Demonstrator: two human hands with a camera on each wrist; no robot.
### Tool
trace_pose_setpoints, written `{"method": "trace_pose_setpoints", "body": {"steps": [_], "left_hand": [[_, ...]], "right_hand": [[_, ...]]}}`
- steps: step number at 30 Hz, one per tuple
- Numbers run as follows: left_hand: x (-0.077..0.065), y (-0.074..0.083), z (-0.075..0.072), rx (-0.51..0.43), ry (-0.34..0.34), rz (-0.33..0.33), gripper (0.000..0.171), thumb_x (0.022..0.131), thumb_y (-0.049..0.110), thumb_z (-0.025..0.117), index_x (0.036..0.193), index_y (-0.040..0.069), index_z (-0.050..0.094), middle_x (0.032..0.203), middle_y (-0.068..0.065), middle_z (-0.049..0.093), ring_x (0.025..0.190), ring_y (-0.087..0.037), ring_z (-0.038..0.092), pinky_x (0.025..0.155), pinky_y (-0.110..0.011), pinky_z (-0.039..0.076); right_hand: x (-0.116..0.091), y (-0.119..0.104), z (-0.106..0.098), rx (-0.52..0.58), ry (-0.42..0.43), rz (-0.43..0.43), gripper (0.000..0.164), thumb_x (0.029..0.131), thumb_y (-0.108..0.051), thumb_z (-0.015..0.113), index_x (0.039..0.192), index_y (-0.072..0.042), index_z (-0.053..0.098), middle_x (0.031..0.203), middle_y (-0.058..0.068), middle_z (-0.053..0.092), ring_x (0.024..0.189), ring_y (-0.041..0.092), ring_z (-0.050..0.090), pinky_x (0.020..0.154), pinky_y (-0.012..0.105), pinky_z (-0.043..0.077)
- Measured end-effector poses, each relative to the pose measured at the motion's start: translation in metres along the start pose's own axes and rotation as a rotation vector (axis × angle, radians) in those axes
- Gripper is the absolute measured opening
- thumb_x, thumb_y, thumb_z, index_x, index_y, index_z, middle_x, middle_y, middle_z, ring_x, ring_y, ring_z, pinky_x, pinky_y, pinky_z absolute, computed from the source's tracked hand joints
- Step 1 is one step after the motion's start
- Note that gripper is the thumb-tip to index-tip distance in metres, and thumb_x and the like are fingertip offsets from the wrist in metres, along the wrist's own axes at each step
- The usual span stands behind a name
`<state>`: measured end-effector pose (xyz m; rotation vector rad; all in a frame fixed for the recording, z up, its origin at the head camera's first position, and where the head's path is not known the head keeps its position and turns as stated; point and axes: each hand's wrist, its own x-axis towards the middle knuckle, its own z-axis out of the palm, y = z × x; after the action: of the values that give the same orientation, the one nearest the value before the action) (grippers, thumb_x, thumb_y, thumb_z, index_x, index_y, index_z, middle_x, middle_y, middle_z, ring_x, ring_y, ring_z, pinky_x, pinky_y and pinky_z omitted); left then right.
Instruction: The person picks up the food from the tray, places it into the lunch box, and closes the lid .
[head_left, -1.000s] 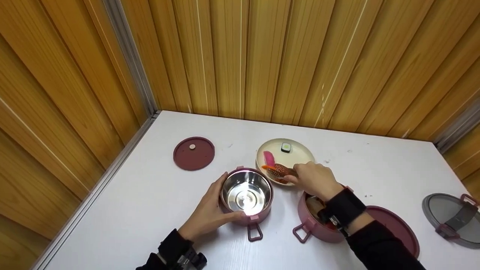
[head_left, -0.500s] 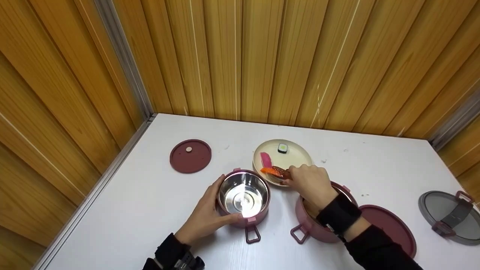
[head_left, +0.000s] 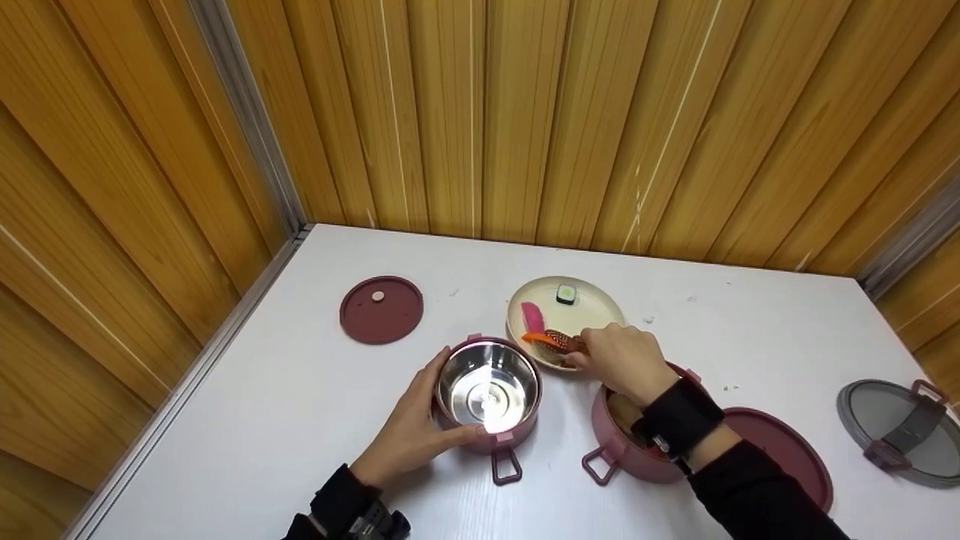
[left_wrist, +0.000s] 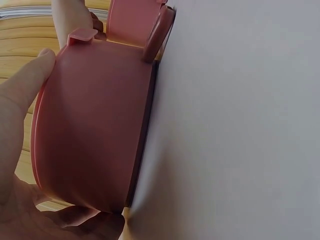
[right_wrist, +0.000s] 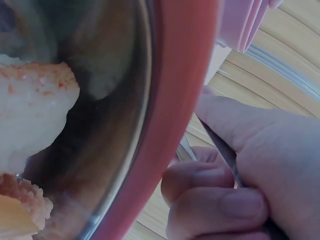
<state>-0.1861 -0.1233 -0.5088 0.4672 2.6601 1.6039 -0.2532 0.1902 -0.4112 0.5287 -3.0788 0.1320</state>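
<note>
My left hand [head_left: 416, 424] grips a small pink pot [left_wrist: 95, 125] with a shiny steel lining, thumb at its front rim and fingers round its left side. Nothing lies inside this pot. In my right hand [head_left: 626, 360] is a pair of tongs [head_left: 562, 341] with perforated ends. These ends are down at the cream plate [head_left: 596, 319], right at an orange sushi-like piece [head_left: 535, 338]. Beside that lies a pink sushi piece [head_left: 532, 316], and farther back a sushi roll [head_left: 566, 294]. My right wrist passes over a second pink pot [head_left: 649, 466] holding food pieces [right_wrist: 35, 110].
A dark red lid [head_left: 381, 315] with a small pale knob lies at the back left. Another dark red lid [head_left: 787, 450] is partly behind the right forearm. A grey lid with clips [head_left: 911, 435] rests at the far right. Wood-look walls [head_left: 510, 112] border the white table.
The tongs' two ends, spread apart a second ago, have come together by the orange piece. My left hand keeps its hold on the pot. The view has shifted slightly.
</note>
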Motion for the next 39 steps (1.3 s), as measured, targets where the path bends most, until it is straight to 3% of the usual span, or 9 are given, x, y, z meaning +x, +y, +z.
{"method": "trace_pose_setpoints", "body": {"steps": [6, 18, 23, 39], "left_hand": [[0.001, 0.001, 0.0, -0.01, -0.006, 0.004, 0.123, 0.082, 0.047, 0.096, 0.175, 0.007, 0.026, 0.179, -0.02, 0.035, 0.166, -0.044, 0.034, 0.133, -0.068, 0.031], [0.0, 0.003, -0.001, -0.016, -0.001, 0.0, 0.122, 0.083, 0.047, 0.096, 0.176, 0.01, 0.026, 0.178, -0.019, 0.036, 0.166, -0.042, 0.035, 0.134, -0.065, 0.032], [-0.001, 0.003, -0.001, -0.014, 0.004, 0.0, 0.123, 0.083, 0.047, 0.096, 0.176, 0.01, 0.026, 0.178, -0.02, 0.036, 0.166, -0.043, 0.035, 0.134, -0.066, 0.032], [-0.001, 0.001, -0.001, -0.006, 0.005, 0.001, 0.123, 0.082, 0.045, 0.097, 0.175, 0.007, 0.026, 0.178, -0.019, 0.037, 0.165, -0.042, 0.036, 0.134, -0.066, 0.032]], "right_hand": [[0.0, 0.001, -0.001, 0.013, 0.002, 0.007, 0.033, 0.102, -0.037, 0.079, 0.085, -0.01, 0.072, 0.076, 0.01, 0.068, 0.069, 0.029, 0.063, 0.06, 0.054, 0.056], [-0.003, 0.003, -0.003, 0.023, 0.041, 0.01, 0.032, 0.102, -0.038, 0.078, 0.088, -0.009, 0.074, 0.086, 0.019, 0.076, 0.078, 0.045, 0.074, 0.064, 0.061, 0.06], [-0.004, 0.004, -0.006, 0.042, 0.038, 0.017, 0.033, 0.103, -0.04, 0.078, 0.094, -0.009, 0.076, 0.086, 0.015, 0.076, 0.075, 0.039, 0.071, 0.065, 0.059, 0.059], [-0.007, 0.009, -0.016, 0.056, 0.051, 0.019, 0.034, 0.106, -0.039, 0.074, 0.09, -0.009, 0.073, 0.078, 0.01, 0.069, 0.069, 0.029, 0.062, 0.06, 0.052, 0.054]]}}
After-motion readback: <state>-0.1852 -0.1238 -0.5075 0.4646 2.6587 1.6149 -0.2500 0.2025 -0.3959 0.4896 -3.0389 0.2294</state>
